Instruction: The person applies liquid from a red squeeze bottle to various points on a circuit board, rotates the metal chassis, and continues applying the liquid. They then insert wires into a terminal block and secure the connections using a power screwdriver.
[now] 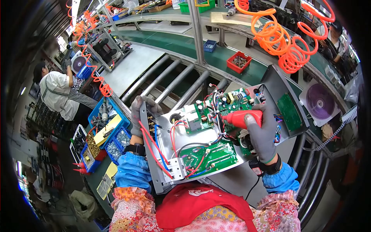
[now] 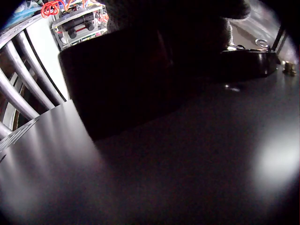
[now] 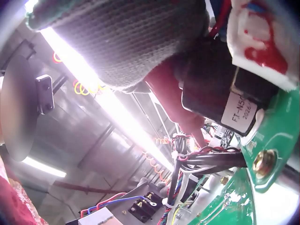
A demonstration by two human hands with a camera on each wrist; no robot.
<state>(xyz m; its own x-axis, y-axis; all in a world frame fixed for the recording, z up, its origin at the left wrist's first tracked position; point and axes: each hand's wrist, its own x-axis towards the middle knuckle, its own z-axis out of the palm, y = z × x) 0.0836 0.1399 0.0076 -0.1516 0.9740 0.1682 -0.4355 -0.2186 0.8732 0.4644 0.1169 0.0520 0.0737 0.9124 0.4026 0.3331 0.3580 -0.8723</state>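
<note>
My gloved left hand (image 1: 136, 114) grips the upper end of the grey side panel (image 1: 151, 162) of an open metal chassis. In the left wrist view that panel's dark face (image 2: 154, 183) fills most of the picture. In my gloved right hand (image 1: 263, 137) is a red squeeze bottle (image 1: 239, 118), its nozzle pointing left at a wire bundle over the green circuit board (image 1: 205, 120). The right wrist view shows the bottle (image 3: 168, 93) beneath the glove, beside a black labelled component (image 3: 211, 89) and a white part smeared with red (image 3: 262, 47). A second green board (image 1: 212, 158) lies nearer my body.
Metal rollers (image 1: 166, 79) run beyond the chassis. At left stand blue bins (image 1: 118, 145) of small hardware, with a tool tray (image 1: 106, 116) behind. A red bin (image 1: 239, 62) sits on the far green bench. Orange coiled hoses (image 1: 270, 34) hang at upper right. Another person (image 1: 58, 92) stands at left.
</note>
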